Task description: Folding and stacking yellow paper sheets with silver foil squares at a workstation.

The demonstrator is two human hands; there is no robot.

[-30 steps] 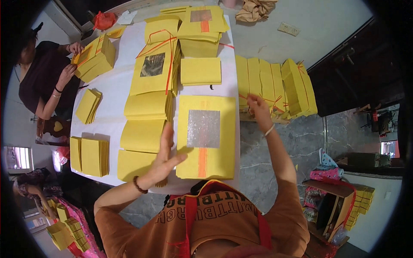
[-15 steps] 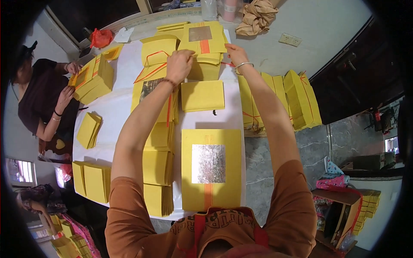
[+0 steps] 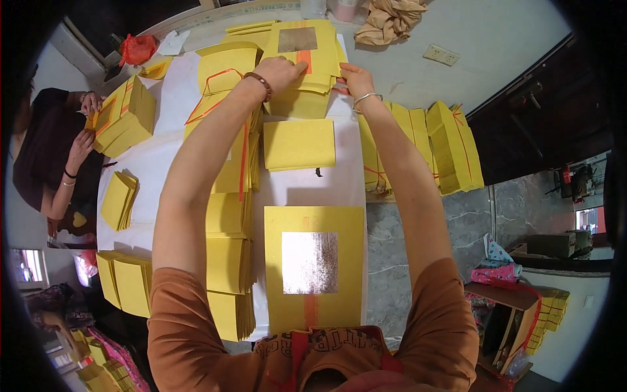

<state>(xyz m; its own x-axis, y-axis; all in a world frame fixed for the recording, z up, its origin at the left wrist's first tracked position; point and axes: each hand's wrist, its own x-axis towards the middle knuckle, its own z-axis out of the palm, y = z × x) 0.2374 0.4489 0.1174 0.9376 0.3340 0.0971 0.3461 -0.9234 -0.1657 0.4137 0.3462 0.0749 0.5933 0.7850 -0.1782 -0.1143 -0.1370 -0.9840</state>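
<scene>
Nearest the person's chest, a yellow sheet (image 3: 284, 310) lies flat at the near end of the white desk (image 3: 149, 176), with a bright silver foil square (image 3: 309, 262) in its middle and an orange stripe below that. Just left of it, partly under the left forearm, a column of folded yellow bundles (image 3: 227, 264) runs up the desk, and a red ribbon (image 3: 243, 160) trails over its farther part. At the desk's left side stands another pair of folded bundles (image 3: 127, 282). Beyond the foil-marked sheet and apart from it are a small black scrap (image 3: 319, 172) and a folded yellow stack (image 3: 299, 145). Past these, both forearms reach to the tall yellow pile (image 3: 297, 106), whose patched top sheet (image 3: 274, 49) is at the far end of the desk. The left hand (image 3: 279, 73) rests on that sheet's near left part, fingers curled and thumb toward the orange stripe; I cannot tell whether its grip is closed on paper. The right hand (image 3: 356, 80) is at the sheet's right corner, fingertips by the edge, and its grip is equally unclear. Across the desk to the left, a co-worker's hands (image 3: 81, 145) touch a yellow block (image 3: 127, 117). Farthest off, crumpled brown paper (image 3: 392, 23) sits beside the wall.
</scene>
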